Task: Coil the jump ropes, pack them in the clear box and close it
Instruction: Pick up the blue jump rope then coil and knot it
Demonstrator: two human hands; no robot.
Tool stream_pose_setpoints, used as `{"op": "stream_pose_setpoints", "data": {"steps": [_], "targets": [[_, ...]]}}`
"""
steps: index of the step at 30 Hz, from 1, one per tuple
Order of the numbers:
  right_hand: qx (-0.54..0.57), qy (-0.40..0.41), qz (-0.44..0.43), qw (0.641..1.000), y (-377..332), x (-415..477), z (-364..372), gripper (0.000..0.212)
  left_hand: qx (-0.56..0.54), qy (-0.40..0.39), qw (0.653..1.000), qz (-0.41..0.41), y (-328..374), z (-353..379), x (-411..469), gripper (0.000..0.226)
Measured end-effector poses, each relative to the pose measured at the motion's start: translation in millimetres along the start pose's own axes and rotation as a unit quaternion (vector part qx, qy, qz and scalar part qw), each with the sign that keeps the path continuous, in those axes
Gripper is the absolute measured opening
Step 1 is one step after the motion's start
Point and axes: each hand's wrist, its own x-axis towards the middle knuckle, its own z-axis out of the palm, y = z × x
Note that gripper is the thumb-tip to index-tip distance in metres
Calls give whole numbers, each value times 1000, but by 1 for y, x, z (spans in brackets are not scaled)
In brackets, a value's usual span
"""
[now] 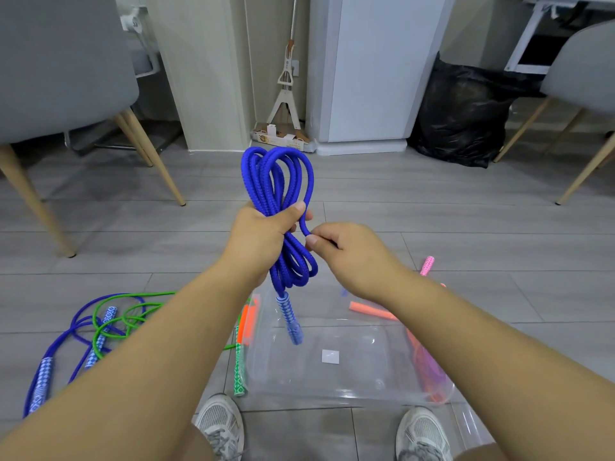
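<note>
My left hand [263,232] grips a blue jump rope [278,181] gathered into long loops, held upright above the floor. One blue-and-white handle [290,319] dangles below the bundle, over the clear box [332,377]. My right hand [346,251] pinches a strand of the same rope just right of the bundle. The clear box lies open on the floor between my feet. A second blue rope [60,357] and a green rope [133,307] lie tangled on the floor at the left. A pink handle [427,266] and orange rope parts [369,311] lie near the box.
Grey chairs with wooden legs stand at left [66,78] and right [582,68]. A black bag [466,114], a white cabinet [372,71] and a mop [287,94] stand at the back. The box's clear lid [472,424] lies by my right shoe [422,434].
</note>
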Motion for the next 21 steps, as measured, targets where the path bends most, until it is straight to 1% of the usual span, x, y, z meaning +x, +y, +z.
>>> {"op": "stream_pose_setpoints", "data": {"steps": [2, 4, 6, 8, 11, 15, 19, 21], "targets": [[5, -14, -1, 1000, 0, -1, -2, 29, 16, -8, 1000, 9, 1, -1, -1, 14], [18, -18, -3, 1000, 3, -2, -4, 28, 24, -5, 1000, 9, 0, -2, 0, 15], [21, -18, -4, 1000, 8, -4, -7, 27, -5, -5, 1000, -2, 0, -4, 2, 14], [20, -18, 1, 1000, 16, -7, -10, 26, -60, -15, 998, -11, 1, -5, 4, 17], [38, -19, 34, 999, 34, -10, -14, 23, -129, -28, 991, -28, 4, -7, 4, 22], [32, -14, 37, 999, 48, -8, -15, 16, -158, -54, 986, -18, 6, -5, 2, 28], [-12, -4, 31, 999, 51, -3, -11, 11, -182, -46, 982, -1, 10, -1, 1, 30], [-27, 18, 32, 999, 51, 1, -9, 9, -194, -42, 980, 9, 14, -2, 1, 29]]}}
